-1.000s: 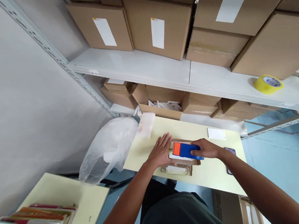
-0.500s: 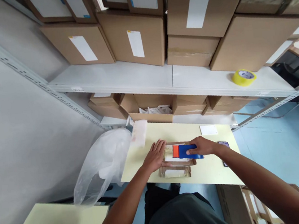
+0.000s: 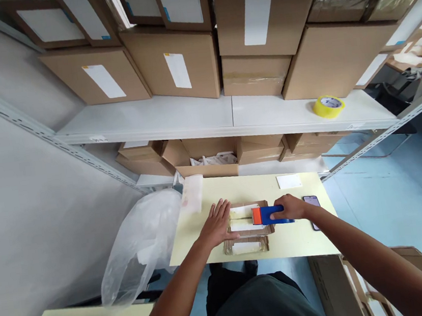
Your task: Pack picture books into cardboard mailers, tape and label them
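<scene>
A small cardboard box (image 3: 265,231) with a white label and yellowish tape on top lies on the pale yellow table (image 3: 288,243). My left hand (image 3: 218,224) presses against the box's left end, its fingers stretched out and the thumb along the near side. My right hand (image 3: 289,207) grips a blue tape dispenser (image 3: 267,215) with an orange front end. That orange end is over the right part of the box; I cannot tell whether it touches. A second, smaller taped parcel (image 3: 246,247) sits along the box's near side.
A phone (image 3: 311,200) and a white card (image 3: 289,181) lie at the table's right. Clear plastic wrapping (image 3: 144,238) bulges off its left edge. Behind, a shelf (image 3: 182,113) carries cardboard boxes (image 3: 179,62) and a yellow tape roll (image 3: 328,107).
My right hand has drawn the dispenser rightward over the box, baring more of the taped top. My left hand stays at the left end, fingers now more spread. The camera view has shifted slightly.
</scene>
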The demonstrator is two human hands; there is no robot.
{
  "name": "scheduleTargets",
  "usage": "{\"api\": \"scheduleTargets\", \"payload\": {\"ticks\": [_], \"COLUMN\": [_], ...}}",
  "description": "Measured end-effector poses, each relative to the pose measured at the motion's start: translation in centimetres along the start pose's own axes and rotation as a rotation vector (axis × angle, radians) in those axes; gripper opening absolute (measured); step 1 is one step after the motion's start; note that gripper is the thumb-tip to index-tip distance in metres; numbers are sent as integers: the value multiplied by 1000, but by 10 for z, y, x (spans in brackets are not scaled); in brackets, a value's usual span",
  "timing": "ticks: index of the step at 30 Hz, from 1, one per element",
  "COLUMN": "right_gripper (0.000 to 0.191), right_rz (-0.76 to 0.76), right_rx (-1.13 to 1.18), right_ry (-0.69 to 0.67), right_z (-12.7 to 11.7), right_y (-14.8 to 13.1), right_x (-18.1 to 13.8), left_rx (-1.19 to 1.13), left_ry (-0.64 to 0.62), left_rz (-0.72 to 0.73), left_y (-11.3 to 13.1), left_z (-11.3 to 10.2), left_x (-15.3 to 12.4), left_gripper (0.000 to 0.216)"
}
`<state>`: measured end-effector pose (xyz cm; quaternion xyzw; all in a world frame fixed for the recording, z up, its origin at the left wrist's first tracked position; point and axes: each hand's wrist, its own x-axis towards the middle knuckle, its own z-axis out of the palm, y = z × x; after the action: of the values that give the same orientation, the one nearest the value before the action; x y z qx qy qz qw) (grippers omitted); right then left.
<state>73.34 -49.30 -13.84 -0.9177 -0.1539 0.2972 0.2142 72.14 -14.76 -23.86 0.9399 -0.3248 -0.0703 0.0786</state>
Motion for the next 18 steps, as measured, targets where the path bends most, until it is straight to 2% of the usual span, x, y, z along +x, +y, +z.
{"api": "scheduleTargets", "payload": {"ticks": [3, 7, 10, 14, 18], "right_gripper": [46, 47, 49, 48, 47], "right_rz": [-7, 17, -13, -50, -53], "right_rx": [30, 78, 107, 139, 68], "right_ry": [18, 20, 45, 11, 9], "right_z": [4, 5, 9, 13, 6], "right_y": [4, 0, -15, -31, -19], "right_x": [5, 7, 10, 14, 10], "left_rx": [9, 1, -1, 15, 17], "left_ry": [-14, -13, 1, 8, -33], "left_rz": [33, 44, 19, 35, 50], "left_y": [12, 20, 7, -16, -25], "left_z": [-5, -9, -10, -9, -7], "left_x": [9, 14, 4, -15, -19], "left_gripper": [131, 126, 126, 122, 117]}}
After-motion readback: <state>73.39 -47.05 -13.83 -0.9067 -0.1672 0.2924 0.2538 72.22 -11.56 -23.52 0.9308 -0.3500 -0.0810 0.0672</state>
